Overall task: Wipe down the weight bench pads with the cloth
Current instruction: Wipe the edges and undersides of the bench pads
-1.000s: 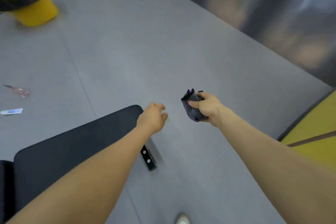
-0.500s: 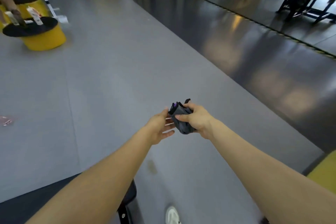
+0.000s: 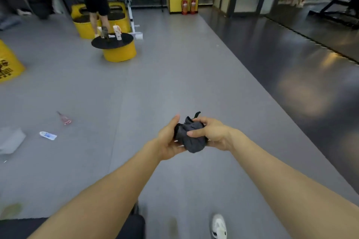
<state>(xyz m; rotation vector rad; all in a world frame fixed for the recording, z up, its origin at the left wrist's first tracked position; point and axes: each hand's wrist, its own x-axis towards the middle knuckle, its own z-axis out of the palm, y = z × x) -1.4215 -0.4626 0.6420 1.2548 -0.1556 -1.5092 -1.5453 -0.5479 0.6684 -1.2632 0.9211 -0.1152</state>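
Nearest, a black bench pad (image 3: 128, 227) shows at the bottom edge. Above it, out in front, the right hand (image 3: 211, 134) grips a bunched dark cloth (image 3: 191, 136), thumb across it; the left hand (image 3: 168, 137) cups its side. Beyond, a yellow drum (image 3: 120, 52) stands on grey floor.

Even indoor light, warm glare on dark glossy floor (image 3: 303, 87) at right, wide-angle edge bending, slight softness

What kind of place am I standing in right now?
Most likely a gym floor. A padded black bench sits at the bottom edge, dark exercise machine frames stand at the far right on the glossy floor, and yellow round platforms sit on the grey matting. Both hands hold a cloth.
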